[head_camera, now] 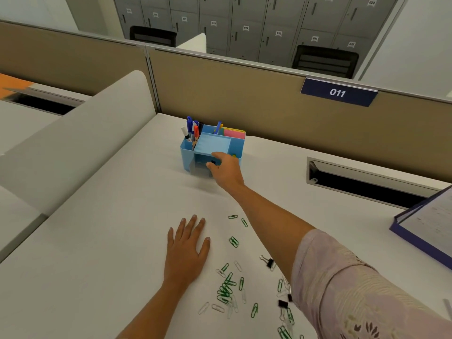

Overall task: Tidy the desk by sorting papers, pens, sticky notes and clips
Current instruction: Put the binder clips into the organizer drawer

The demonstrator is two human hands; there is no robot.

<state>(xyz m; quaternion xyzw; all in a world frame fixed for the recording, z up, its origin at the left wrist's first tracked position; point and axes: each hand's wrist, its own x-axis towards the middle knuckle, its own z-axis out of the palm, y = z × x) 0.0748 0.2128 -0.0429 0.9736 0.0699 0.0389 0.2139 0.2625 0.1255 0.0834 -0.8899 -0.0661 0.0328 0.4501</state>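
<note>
A light blue desk organizer (188, 155) stands at the back of the white desk, with pens (192, 129) in its left cup and pink sticky notes (234, 133) at its back right. My right hand (226, 170) reaches to its front opening and pinches a small black clip (212, 163) between thumb and forefinger. My left hand (187, 243) lies flat on the desk, fingers straight. Several green and white paper clips (226, 289) are scattered near me. Two black binder clips (269, 263) lie among them, one of them (283, 303) close to my right sleeve.
A dark blue tray with printed papers (430, 223) sits at the right edge. A cable slot (362, 184) opens in the desk behind it. A beige partition (244, 94) closes the back, and a white side divider (73, 143) stands on the left.
</note>
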